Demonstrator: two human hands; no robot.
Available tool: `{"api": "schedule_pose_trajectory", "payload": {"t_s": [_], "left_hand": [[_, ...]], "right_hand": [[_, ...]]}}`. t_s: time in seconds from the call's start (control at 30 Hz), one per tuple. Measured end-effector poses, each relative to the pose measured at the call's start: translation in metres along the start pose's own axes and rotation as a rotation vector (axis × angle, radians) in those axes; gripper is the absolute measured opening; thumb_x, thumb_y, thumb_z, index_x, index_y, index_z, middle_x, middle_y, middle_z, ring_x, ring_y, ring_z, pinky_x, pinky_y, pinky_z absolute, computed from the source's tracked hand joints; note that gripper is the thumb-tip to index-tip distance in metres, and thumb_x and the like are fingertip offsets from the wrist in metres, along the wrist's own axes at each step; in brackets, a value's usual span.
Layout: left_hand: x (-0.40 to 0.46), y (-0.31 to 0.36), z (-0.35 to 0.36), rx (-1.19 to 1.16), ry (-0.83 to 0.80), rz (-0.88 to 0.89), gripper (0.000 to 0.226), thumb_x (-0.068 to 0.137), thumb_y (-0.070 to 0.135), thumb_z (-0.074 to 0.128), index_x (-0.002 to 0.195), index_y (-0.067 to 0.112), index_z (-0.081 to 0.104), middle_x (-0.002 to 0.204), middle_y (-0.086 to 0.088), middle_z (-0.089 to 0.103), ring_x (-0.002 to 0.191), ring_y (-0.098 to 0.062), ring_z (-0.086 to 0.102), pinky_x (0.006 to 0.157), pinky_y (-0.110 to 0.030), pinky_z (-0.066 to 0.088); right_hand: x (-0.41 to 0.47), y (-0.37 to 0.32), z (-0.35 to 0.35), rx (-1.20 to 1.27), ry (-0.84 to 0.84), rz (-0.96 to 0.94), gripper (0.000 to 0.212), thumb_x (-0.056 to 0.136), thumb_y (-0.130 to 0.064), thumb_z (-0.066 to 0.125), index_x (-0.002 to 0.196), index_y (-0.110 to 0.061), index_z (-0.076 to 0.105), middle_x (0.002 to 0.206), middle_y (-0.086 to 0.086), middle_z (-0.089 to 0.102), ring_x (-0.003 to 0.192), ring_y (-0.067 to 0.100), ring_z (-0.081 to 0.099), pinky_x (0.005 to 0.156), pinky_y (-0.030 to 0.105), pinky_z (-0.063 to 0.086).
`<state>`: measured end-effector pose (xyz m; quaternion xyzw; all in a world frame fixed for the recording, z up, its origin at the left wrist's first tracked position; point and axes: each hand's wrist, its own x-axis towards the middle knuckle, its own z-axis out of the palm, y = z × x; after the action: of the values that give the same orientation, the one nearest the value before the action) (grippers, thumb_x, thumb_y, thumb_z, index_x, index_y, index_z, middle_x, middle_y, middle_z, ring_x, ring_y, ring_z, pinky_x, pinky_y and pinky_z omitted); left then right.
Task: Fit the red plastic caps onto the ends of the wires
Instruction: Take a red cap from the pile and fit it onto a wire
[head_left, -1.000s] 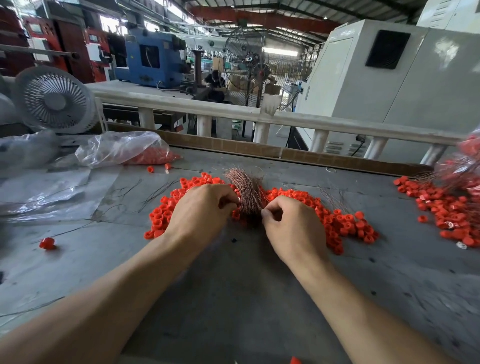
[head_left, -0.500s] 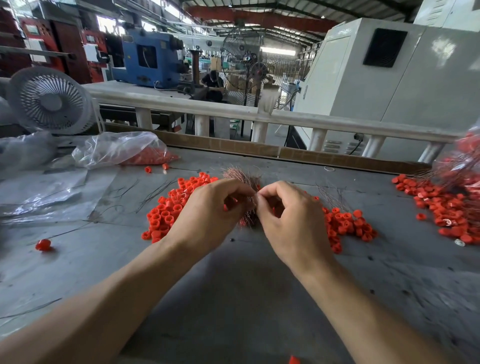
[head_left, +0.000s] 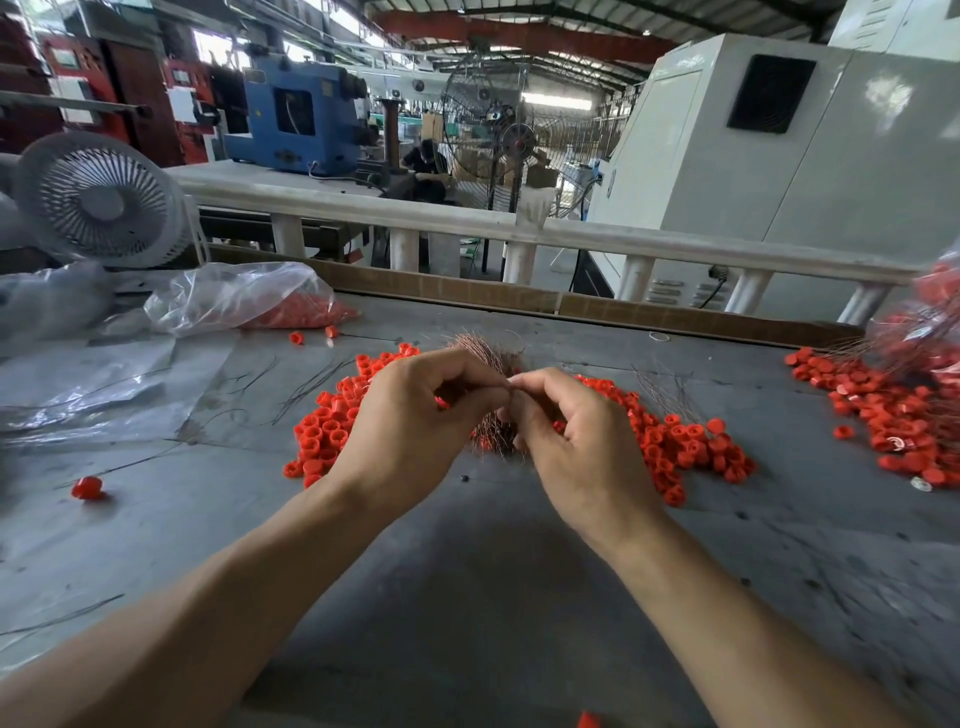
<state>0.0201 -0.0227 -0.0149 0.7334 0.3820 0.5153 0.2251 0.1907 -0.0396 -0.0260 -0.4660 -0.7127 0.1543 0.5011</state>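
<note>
A heap of red plastic caps lies on the grey table, spread left and right behind my hands. A bundle of thin copper-coloured wires lies in the middle of the heap, partly hidden by my fingers. My left hand is raised just above the heap with curled fingers, and a bit of red cap shows between thumb and fingers. My right hand pinches a thin wire between thumb and forefinger. The fingertips of both hands meet over the bundle.
A second pile of caps with wires lies at the right edge. A clear plastic bag of caps and plastic sheeting lie at the left, behind them a white fan. One stray cap sits front left. A cardboard strip borders the table's far edge.
Both hands have lifted off the wire bundle and come together. Their fingertips, apart on the heap a second ago, now touch above it.
</note>
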Motion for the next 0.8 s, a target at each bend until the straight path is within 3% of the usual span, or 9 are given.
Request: {"api": "schedule_pose_trajectory", "payload": {"t_s": [0.1, 0.2, 0.27, 0.4, 0.53, 0.7, 0.8], "left_hand": [[0.003, 0.001, -0.003, -0.078, 0.058, -0.046, 0.017, 0.089, 0.009, 0.076, 0.085, 0.026, 0.077, 0.073, 0.013, 0.072, 0.062, -0.003, 0.063, 0.057, -0.016, 0.048], [0.004, 0.001, -0.005, -0.128, 0.105, -0.072, 0.017, 0.088, 0.009, 0.077, 0.084, 0.026, 0.076, 0.071, 0.009, 0.072, 0.059, -0.003, 0.061, 0.055, -0.016, 0.047], [0.004, 0.000, -0.007, -0.171, 0.133, -0.090, 0.015, 0.087, 0.008, 0.077, 0.084, 0.023, 0.076, 0.072, 0.003, 0.072, 0.058, -0.006, 0.062, 0.054, -0.017, 0.047], [0.007, -0.002, -0.011, -0.259, 0.211, -0.129, 0.007, 0.089, 0.012, 0.076, 0.086, 0.018, 0.075, 0.068, 0.000, 0.071, 0.054, -0.006, 0.059, 0.050, -0.017, 0.046], [0.008, -0.002, -0.014, -0.294, 0.295, -0.142, 0.010, 0.091, 0.012, 0.074, 0.085, 0.020, 0.074, 0.073, 0.002, 0.073, 0.054, -0.007, 0.058, 0.046, -0.018, 0.047], [0.010, -0.001, -0.018, -0.328, 0.426, -0.150, 0.015, 0.094, 0.013, 0.071, 0.081, 0.020, 0.072, 0.071, -0.005, 0.071, 0.051, -0.014, 0.055, 0.044, -0.026, 0.045], [0.010, 0.000, -0.020, -0.359, 0.500, -0.171, 0.016, 0.096, 0.012, 0.069, 0.081, 0.017, 0.071, 0.066, -0.001, 0.068, 0.049, -0.012, 0.052, 0.043, -0.026, 0.042]], "right_hand": [[-0.001, 0.002, 0.002, 0.003, -0.064, 0.045, 0.007, 0.098, -0.025, 0.069, 0.094, -0.025, 0.074, 0.075, -0.018, 0.067, 0.071, 0.001, 0.062, 0.065, 0.017, 0.045], [-0.004, 0.005, 0.008, -0.085, -0.186, 0.071, 0.008, 0.097, -0.033, 0.069, 0.090, -0.030, 0.071, 0.075, -0.018, 0.065, 0.071, 0.001, 0.060, 0.070, 0.030, 0.051], [-0.005, 0.004, 0.011, -0.118, -0.243, 0.066, 0.010, 0.098, -0.034, 0.068, 0.088, -0.032, 0.069, 0.074, -0.018, 0.064, 0.070, 0.001, 0.060, 0.068, 0.028, 0.050], [-0.006, 0.002, 0.011, -0.130, -0.260, 0.076, 0.016, 0.099, -0.029, 0.067, 0.083, -0.030, 0.068, 0.076, -0.014, 0.068, 0.069, -0.001, 0.060, 0.061, 0.014, 0.042], [-0.007, 0.002, 0.010, -0.121, -0.261, 0.111, 0.020, 0.101, -0.033, 0.064, 0.081, -0.028, 0.066, 0.077, -0.013, 0.069, 0.069, 0.002, 0.063, 0.066, 0.026, 0.050], [-0.007, 0.002, 0.010, -0.144, -0.257, 0.116, 0.021, 0.102, -0.036, 0.062, 0.083, -0.027, 0.066, 0.078, -0.013, 0.069, 0.069, 0.002, 0.063, 0.062, 0.020, 0.047], [-0.007, 0.003, 0.010, -0.140, -0.244, 0.132, 0.020, 0.101, -0.036, 0.061, 0.084, -0.028, 0.066, 0.079, -0.012, 0.070, 0.069, 0.005, 0.063, 0.069, 0.034, 0.053]]}}
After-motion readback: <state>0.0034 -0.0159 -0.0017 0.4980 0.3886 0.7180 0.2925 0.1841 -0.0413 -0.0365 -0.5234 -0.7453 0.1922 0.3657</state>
